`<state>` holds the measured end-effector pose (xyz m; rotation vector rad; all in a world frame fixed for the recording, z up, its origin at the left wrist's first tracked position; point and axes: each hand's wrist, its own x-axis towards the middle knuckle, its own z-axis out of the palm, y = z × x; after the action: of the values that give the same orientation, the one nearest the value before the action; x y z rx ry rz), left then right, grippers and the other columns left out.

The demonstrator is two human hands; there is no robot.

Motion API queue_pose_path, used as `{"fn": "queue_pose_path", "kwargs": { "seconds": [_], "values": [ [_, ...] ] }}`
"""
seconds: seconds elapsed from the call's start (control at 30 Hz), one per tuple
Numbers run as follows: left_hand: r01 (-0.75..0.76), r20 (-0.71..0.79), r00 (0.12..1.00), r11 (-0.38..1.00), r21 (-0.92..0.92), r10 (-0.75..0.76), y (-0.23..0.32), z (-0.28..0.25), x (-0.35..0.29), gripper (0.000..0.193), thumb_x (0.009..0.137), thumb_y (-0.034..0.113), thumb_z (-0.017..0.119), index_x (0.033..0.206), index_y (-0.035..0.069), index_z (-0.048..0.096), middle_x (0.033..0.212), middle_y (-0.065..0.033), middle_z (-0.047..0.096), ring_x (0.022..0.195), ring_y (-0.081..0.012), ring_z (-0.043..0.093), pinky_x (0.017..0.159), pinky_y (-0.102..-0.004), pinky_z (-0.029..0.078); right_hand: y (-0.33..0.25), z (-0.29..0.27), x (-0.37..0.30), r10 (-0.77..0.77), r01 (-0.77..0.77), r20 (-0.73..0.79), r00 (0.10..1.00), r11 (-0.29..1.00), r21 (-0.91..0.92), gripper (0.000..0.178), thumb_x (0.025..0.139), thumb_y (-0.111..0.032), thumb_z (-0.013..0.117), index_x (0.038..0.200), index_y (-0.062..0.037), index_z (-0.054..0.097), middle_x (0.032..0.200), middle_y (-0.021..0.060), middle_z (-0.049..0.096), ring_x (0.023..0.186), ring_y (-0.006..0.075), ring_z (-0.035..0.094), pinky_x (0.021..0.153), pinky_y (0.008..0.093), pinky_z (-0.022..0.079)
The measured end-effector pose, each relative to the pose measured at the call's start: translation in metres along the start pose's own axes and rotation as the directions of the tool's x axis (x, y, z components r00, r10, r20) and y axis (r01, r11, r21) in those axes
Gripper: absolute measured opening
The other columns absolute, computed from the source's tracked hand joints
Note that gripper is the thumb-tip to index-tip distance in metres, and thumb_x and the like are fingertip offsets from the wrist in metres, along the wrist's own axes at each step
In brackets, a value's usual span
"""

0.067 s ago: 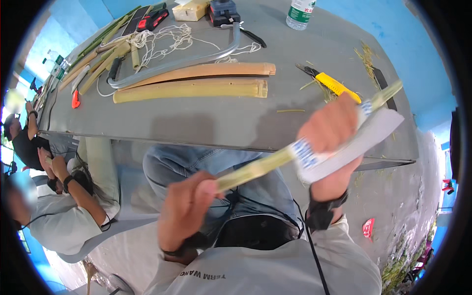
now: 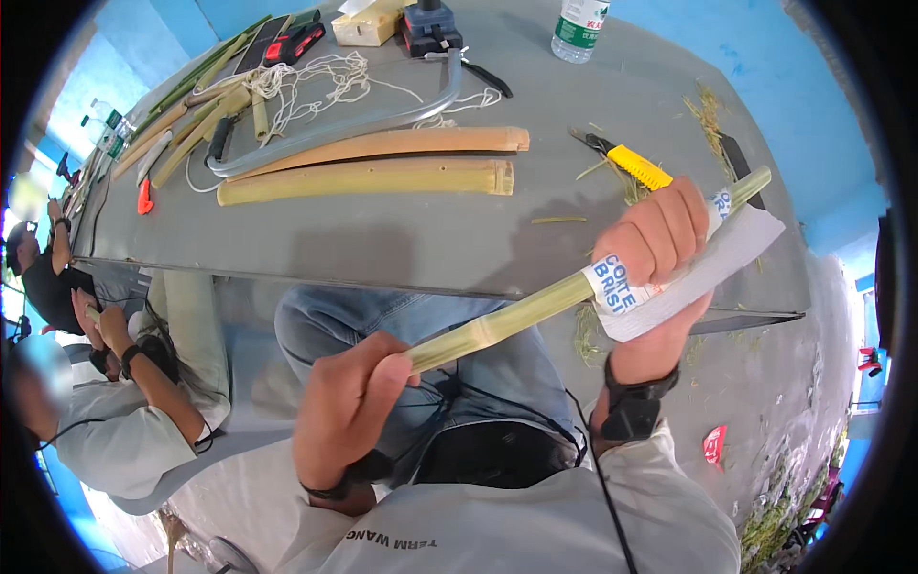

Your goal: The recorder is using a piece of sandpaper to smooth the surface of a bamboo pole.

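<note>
A pale green bamboo stick (image 2: 502,323) slants up to the right above my lap and the table's near edge. My left hand (image 2: 352,407) is closed around its lower end, thumb along the top. Farther up, my right hand (image 2: 655,234) wraps a folded sheet of sandpaper (image 2: 698,273), white with blue print on its back, around the stick. The sheet's pale flap hangs out below my fingers. The stick's far tip pokes out beyond the sheet. Just past my right hand lies a yellow utility knife (image 2: 641,166) on the table.
On the grey table (image 2: 459,230) lie two split bamboo halves (image 2: 368,180), a hacksaw (image 2: 344,124), tangled white string (image 2: 316,86) and a blue-black power tool (image 2: 430,27). A water bottle (image 2: 579,31) stands at the back. Bamboo shavings (image 2: 710,120) lie at right. Two people sit at left.
My right hand and the sandpaper have slid a little along the stick toward its far tip. My left hand has shifted slightly left and down with the lower end.
</note>
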<state>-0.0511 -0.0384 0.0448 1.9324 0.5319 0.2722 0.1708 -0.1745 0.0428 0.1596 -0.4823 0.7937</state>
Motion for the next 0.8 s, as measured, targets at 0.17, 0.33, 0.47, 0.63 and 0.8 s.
{"fn": "queue_pose_path", "kwargs": {
  "seconds": [0.17,0.33,0.47,0.63,0.8],
  "values": [
    [-0.116,-0.086,0.989,0.993,0.033,0.118,-0.004,0.012,0.003,0.022,0.096,0.022,0.06,0.098,0.0,0.063,0.08,-0.0146,0.062,0.066,-0.0275,0.059,0.063,-0.0307,0.047,0.029,-0.006,0.003,0.162,-0.131,0.119,0.98,0.963,-0.235,0.039,0.102,-0.032,0.039,0.067,-0.016,0.036,0.058,-0.0026,0.033,0.051,0.0119,0.031,0.05,0.0291,0.029],
    [-0.133,-0.174,0.97,0.967,0.215,0.172,-0.002,0.012,-0.001,0.018,0.092,0.015,0.064,0.101,0.0,0.06,0.083,-0.0139,0.061,0.069,-0.0302,0.059,0.064,-0.0318,0.047,0.006,-0.005,-0.002,0.003,0.001,0.047,0.999,0.996,-0.09,0.041,0.104,-0.031,0.034,0.066,-0.016,0.035,0.058,-0.0024,0.032,0.051,0.0129,0.032,0.051,0.029,0.028],
    [-0.278,-0.214,0.922,0.936,0.218,0.324,-0.012,0.022,0.005,0.016,0.091,0.01,0.064,0.103,0.0,0.058,0.086,-0.0135,0.06,0.071,-0.0305,0.059,0.065,-0.0325,0.047,0.016,-0.004,-0.002,0.083,-0.065,0.078,0.993,0.976,-0.206,0.04,0.102,-0.034,0.041,0.067,-0.0161,0.037,0.058,-0.0033,0.034,0.05,0.0122,0.032,0.05,0.0292,0.028],
    [-0.263,-0.21,0.892,0.838,0.478,0.4,-0.013,0.023,0.008,0.015,0.092,0.011,0.061,0.103,0.0,0.058,0.086,-0.0147,0.059,0.072,-0.0326,0.057,0.066,-0.0352,0.047,0.013,-0.015,-0.007,-0.037,0.05,0.071,0.997,0.982,-0.181,0.04,0.101,-0.036,0.044,0.067,-0.0162,0.039,0.057,-0.0037,0.035,0.05,0.0118,0.031,0.05,0.0295,0.029],
    [-0.208,-0.217,0.95,0.973,0.096,0.225,-0.028,0.009,-0.002,0.03,0.1,0.025,0.052,0.097,-0.003,0.062,0.073,-0.0119,0.06,0.061,-0.0206,0.054,0.06,-0.0305,0.044,-0.008,-0.004,-0.008,-0.044,0.04,-0.045,0.998,0.996,-0.076,0.039,0.103,-0.034,0.038,0.069,-0.0156,0.038,0.059,-0.0035,0.035,0.051,0.0111,0.031,0.051,0.0285,0.03]
  ]
}}
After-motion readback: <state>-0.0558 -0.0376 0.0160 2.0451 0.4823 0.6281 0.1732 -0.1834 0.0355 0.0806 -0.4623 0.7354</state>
